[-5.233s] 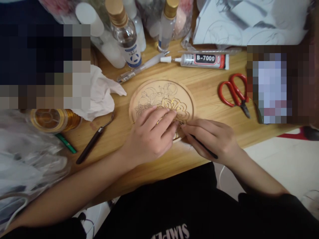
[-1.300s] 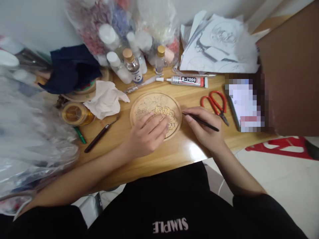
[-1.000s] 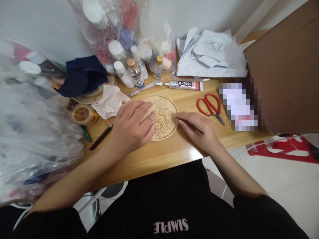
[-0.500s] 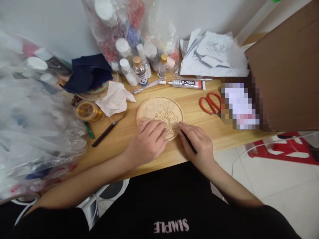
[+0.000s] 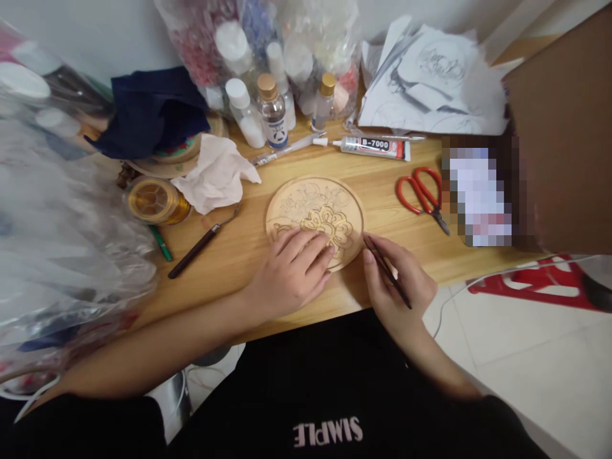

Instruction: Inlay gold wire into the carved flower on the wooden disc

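Observation:
A round wooden plaque point(image 5: 306, 191) with drawn lines and a raised golden flower pattern point(image 5: 329, 223) lies on the wooden table point(image 5: 229, 255). My left hand point(image 5: 294, 271) rests over its lower left part, fingers close together and bent; whether anything is under the fingertips is hidden. Just beyond the plaque's right edge, my right hand point(image 5: 399, 274) grips a thin dark tool point(image 5: 389, 274), which looks like tweezers, its tip pointing up and left toward the rim.
Red-handled scissors point(image 5: 425, 194), a glue tube point(image 5: 373, 146) and small bottles point(image 5: 272, 115) stand or lie behind. At left are a golden wire spool point(image 5: 157, 201), crumpled tissue point(image 5: 215, 175), a dark-handled tool point(image 5: 194, 254) and plastic bags point(image 5: 57, 223). A cardboard box point(image 5: 564, 140) stands right.
My right hand has moved right, off the plaque, and turned so more of the dark tool shows. My left hand remains on the plaque. The view has shifted slightly.

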Demonstrator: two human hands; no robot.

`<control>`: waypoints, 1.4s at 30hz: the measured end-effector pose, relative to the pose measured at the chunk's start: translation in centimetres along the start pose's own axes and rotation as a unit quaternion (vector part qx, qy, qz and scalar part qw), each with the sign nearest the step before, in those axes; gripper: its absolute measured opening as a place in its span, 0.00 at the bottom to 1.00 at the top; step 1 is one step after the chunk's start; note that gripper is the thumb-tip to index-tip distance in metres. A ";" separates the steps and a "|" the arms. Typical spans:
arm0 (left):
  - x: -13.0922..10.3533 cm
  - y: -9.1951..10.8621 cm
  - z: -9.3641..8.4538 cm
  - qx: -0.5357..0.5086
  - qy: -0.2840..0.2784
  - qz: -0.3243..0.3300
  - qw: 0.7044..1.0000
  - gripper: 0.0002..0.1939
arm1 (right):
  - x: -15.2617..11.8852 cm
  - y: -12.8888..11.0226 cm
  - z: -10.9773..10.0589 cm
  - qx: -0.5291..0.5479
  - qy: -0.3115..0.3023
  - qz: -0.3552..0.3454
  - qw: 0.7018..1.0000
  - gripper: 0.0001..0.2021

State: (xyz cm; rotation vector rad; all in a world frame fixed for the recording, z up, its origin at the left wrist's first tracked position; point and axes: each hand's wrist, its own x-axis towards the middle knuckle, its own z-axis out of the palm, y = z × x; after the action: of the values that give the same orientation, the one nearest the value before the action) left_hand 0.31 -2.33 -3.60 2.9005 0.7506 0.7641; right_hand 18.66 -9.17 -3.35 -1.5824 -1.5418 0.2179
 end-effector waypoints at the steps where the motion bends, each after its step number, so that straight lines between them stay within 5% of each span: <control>1: 0.0 0.0 0.0 0.000 -0.001 -0.001 1.000 0.13 | 0.2 -0.1 -0.1 0.013 -0.008 0.012 1.000 0.20; 11: 0.2 -0.3 -0.1 0.012 -0.015 -0.004 1.000 0.13 | 1.7 -0.2 -0.1 0.079 -0.140 0.023 0.987 0.12; 42: 0.0 -0.2 0.0 -0.010 -0.039 -0.028 0.999 0.14 | 2.2 0.1 0.2 0.058 -0.173 0.011 0.983 0.12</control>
State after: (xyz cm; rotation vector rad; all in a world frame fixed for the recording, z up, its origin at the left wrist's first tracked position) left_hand 0.22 -2.11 -3.67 2.8588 0.8084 0.6445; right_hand 19.04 -7.14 -2.57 -1.5250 -1.7384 0.6110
